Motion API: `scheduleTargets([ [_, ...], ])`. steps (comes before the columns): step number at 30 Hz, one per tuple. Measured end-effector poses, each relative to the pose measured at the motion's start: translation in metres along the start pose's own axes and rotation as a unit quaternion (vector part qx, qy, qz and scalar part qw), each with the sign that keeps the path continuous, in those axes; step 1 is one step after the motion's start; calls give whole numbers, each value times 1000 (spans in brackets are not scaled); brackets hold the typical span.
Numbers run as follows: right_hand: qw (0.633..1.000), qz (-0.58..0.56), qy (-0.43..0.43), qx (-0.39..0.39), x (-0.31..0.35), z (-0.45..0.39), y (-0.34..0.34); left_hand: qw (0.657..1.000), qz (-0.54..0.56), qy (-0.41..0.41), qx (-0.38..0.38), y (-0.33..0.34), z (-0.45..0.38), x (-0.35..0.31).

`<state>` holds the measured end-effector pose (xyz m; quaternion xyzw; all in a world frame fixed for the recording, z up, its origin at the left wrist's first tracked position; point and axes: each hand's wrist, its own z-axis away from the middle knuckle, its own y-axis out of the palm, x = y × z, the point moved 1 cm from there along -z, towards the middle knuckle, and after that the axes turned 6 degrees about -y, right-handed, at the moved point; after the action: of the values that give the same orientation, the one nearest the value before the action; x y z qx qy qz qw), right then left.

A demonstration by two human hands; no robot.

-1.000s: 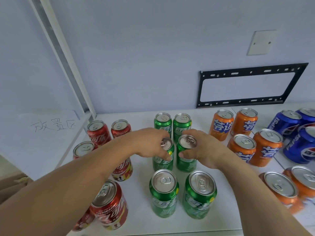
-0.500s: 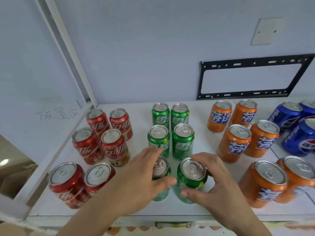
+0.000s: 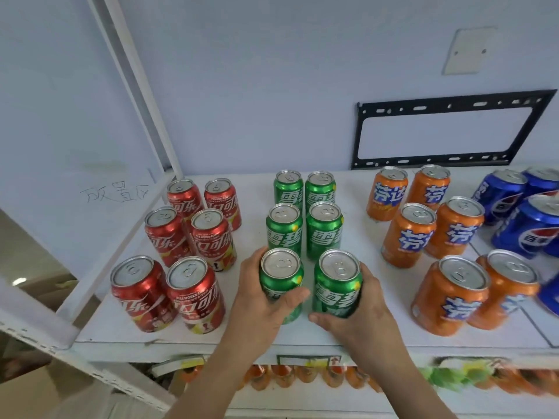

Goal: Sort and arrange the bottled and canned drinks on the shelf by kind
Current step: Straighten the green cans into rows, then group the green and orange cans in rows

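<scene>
Shelf (image 3: 242, 335) nearly sorted: red, green, orange, blue cans grouped. Left hand (image 3: 260, 300) grips front-left green can (image 3: 281, 279), right hand (image 3: 360, 309) front-right green can (image 3: 337, 285); likely final alignment.

blue cans (image 3: 526, 225) cropped right, lower shelf (image 3: 332, 376) blurred

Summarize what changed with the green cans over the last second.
Both hands left the middle green pair and came back to the front pair. The left hand now grips the front-left green can, the right hand the front-right green can. All cans look unmoved on the shelf.
</scene>
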<state>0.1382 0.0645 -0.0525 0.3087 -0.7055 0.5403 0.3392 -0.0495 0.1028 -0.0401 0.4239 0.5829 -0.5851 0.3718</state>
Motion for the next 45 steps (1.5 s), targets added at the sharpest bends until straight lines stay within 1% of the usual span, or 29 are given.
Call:
scheduleTargets([
  [2,1000,19,-2,0,0,1,2,1000,14,0,-3,1,-1,11],
  [7,999,24,3,24,-2,4,-4,997,38,8,66,-14,-3,16],
  [9,999,23,13,30,-2,4,-4,996,38,11,80,-16,0,17],
  [15,998,46,42,6,0,8,5,996,4,-7,88,-17,5,22],
  [21,997,47,65,24,5,8,3,995,-20,-26,99,-19,8,20],
  [25,996,43,67,39,14,13,-2,996,-37,-34,77,-18,20,6],
  [27,994,70,72,47,23,17,-9,997,-73,-3,40,-17,27,-5],
  [28,991,97,75,52,32,20,-16,991,-127,27,16,-18,30,-14],
  [30,983,169,61,44,51,22,-34,964,-247,88,-47,-24,32,-35],
  [31,977,207,45,32,58,21,-45,950,-280,120,-70,-28,31,-46],
  [33,963,267,6,21,71,17,-69,921,-326,194,-83,-31,26,-72],
  [35,954,298,-19,19,79,9,-94,896,-363,246,-78,-24,19,-96],
  [37,951,306,-30,18,82,-3,-116,883,-384,264,-55,-8,13,-120],
  [40,949,314,-34,9,77,-25,-144,882,-389,265,-21,24,-1,-147],
  [43,947,317,-41,0,62,-54,-174,894,-376,243,8,57,-27,-165],
  [45,951,307,-29,-3,44,-80,-199,911,-355,210,21,81,-50,-176],
])
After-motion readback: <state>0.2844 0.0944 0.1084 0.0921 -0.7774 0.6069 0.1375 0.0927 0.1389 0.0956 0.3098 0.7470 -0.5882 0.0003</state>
